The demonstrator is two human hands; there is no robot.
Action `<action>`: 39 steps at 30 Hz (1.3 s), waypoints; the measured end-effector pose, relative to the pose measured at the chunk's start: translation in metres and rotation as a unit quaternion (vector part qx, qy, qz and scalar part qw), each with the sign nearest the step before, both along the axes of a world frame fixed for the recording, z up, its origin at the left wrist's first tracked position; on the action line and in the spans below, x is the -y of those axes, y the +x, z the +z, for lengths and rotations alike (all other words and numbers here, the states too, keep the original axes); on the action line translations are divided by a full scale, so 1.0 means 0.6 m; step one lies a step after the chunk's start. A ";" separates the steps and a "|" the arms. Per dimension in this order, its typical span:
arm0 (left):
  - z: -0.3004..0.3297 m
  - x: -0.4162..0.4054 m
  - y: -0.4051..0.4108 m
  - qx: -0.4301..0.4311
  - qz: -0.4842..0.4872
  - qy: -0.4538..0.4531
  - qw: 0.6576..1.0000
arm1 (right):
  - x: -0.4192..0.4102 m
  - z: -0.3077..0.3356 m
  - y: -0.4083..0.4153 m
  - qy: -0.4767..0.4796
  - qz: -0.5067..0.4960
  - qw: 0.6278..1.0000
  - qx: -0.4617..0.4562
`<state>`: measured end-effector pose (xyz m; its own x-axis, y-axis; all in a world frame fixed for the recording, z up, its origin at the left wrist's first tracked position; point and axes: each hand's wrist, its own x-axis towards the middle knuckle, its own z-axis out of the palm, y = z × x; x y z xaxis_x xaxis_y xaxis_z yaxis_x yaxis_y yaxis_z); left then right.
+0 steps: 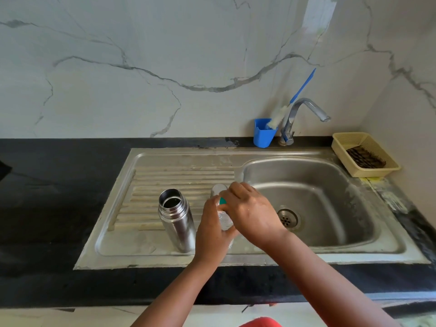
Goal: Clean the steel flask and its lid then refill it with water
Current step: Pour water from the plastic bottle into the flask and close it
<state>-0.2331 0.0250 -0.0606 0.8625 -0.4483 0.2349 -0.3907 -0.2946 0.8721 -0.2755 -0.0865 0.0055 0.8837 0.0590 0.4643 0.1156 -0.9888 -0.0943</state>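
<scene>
1. The steel flask [176,220] is standing upright and uncapped on the ribbed drainboard [165,182] of the steel sink unit, left of both hands; its open mouth is showing a dark interior.
2. The left hand [212,230] is gripping the body of a clear plastic bottle [225,221], with its fingers curled round it, just right of the flask.
3. The right hand [250,208] is closing over the top of the same bottle, with its fingers curled at the green cap [222,201]; whether the cap is tight or loose cannot be told.
4. A rounded steel object, probably the lid [218,188], is sitting on the drainboard just behind the hands, partly hidden by them.
5. The sink basin [313,175] is lying to the right of the hands, with the drain [287,219] at its floor.
6. The tap [304,116] is standing behind the basin, its spout pointing right.
7. A blue cup [263,133] is standing beside the tap base, holding a bottle brush [299,90] that is leaning against the wall.
8. A yellow basket [368,140] is resting on the black bench [59,185] at the far right, containing a dark scrubber [365,158].
</scene>
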 end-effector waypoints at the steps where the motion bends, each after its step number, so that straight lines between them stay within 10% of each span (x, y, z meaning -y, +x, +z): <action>1: 0.001 0.000 0.000 0.001 -0.001 -0.001 1.000 | -0.007 -0.002 0.001 -0.001 -0.011 1.000 0.002; 9: -0.012 -0.009 0.002 -0.005 -0.014 -0.022 1.000 | 0.032 0.038 0.000 0.002 0.066 0.991 -0.114; 15: -0.018 -0.005 0.008 -0.016 -0.005 -0.016 1.000 | 0.037 0.034 0.014 -0.130 0.065 0.989 -0.037; 24: -0.020 -0.006 0.005 -0.009 -0.028 -0.031 0.999 | 0.034 0.011 0.036 -0.075 0.058 0.995 0.023; 31: -0.021 -0.007 0.015 -0.012 -0.060 -0.042 0.997 | 0.016 -0.010 0.018 0.095 -0.070 0.992 -0.034; 39: -0.066 -0.042 0.003 0.018 -0.093 0.025 0.995 | 0.036 -0.082 -0.025 0.418 -0.035 0.886 -0.196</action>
<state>-0.2313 0.0502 -0.1001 0.7544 -0.6121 0.2372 -0.4733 -0.2567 0.8427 -0.2902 -0.1081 -0.0437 0.9747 -0.2223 -0.0230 -0.1465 -0.5578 -0.8169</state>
